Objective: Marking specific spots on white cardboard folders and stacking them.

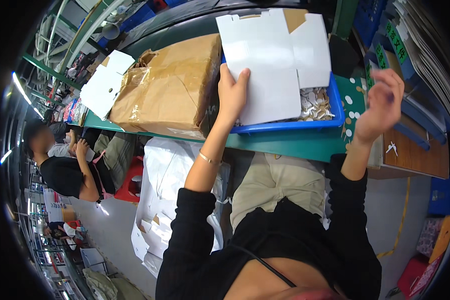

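Note:
A flat white die-cut cardboard sheet (270,70) with tabs and a brown patch at its top lies over a blue plastic bin (337,107). My left hand (232,92) grips the sheet's left edge, thumb on top and the other fingers hidden or partly behind it. In the bin, small white and brown cardboard scraps (316,104) show beside the sheet's lower right edge. To the right, above the table edge, my right hand (382,107) is raised, apart from the sheet. Its fingers are bent and blurred; whether anything is between them is unclear.
A large taped brown carton (167,85) stands left of the bin on the green table (275,147). Another white cutout (107,82) lies beyond it. Blue file holders (402,60) stand at right over a wooden cabinet (417,152). A person (65,170) sits at left, near a white bag (167,170).

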Available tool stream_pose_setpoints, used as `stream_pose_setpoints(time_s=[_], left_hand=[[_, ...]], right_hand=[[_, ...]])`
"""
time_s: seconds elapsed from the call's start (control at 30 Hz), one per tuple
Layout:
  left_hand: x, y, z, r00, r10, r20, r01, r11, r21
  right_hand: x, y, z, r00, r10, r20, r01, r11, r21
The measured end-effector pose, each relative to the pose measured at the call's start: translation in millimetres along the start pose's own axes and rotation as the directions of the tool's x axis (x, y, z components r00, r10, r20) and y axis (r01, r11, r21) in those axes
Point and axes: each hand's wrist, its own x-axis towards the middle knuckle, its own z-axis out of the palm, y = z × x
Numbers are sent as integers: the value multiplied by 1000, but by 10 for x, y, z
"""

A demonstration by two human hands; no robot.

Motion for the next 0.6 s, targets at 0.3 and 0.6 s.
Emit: stream_pose_setpoints(time_s=[0.3, 0.6], left_hand=[[180, -321, 149, 959, -279, 59, 237, 894, 380], [56, -118, 136, 986, -149, 79, 109, 922, 370]], right_hand=[[-766, -94, 315, 886, 362, 288, -393, 260, 882], [-980, -84, 435, 842, 429, 328, -516, 458, 724]])
